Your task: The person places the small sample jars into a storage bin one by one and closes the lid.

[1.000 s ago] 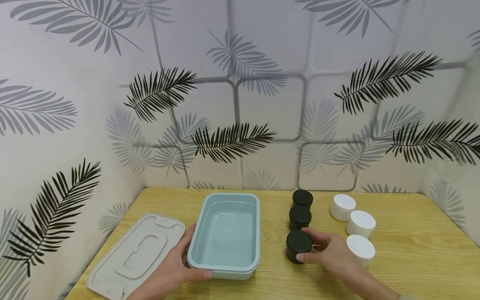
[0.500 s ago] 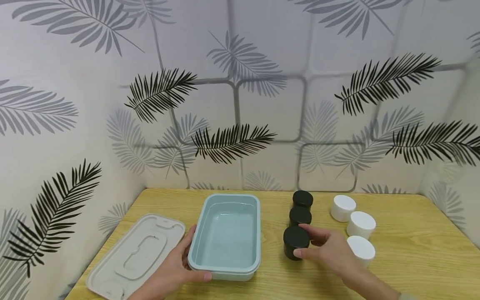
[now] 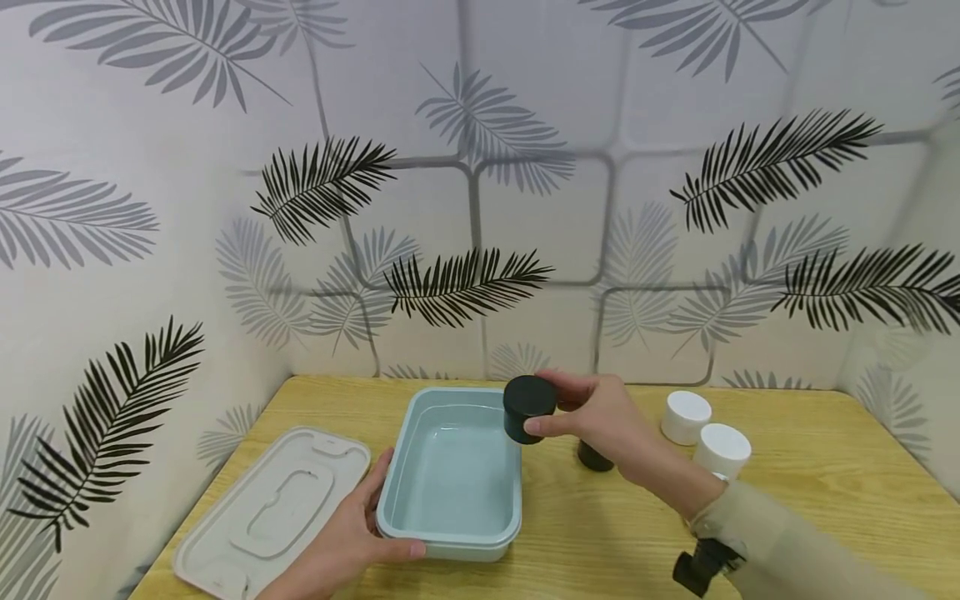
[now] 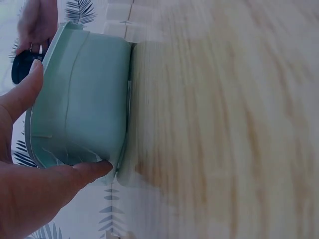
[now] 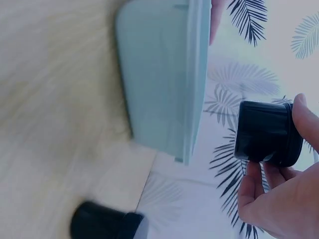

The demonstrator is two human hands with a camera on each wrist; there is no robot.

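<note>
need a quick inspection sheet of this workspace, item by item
surface: wooden table, bare grain around the things
job's things: black jar held in the air over the far right rim of the blue tub; tub open
clutter: grey lid flat, left of the tub; another black jar partly hidden behind the right hand; white jars in a row at right
grippers: right hand grips the lifted jar; left hand holds the tub's near left corner
cables: nothing seen
surroundings: leaf-print wall on three sides

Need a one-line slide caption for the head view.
Right hand holds a black jar above the blue tub's far rim while the left hand grips its near corner.
</note>
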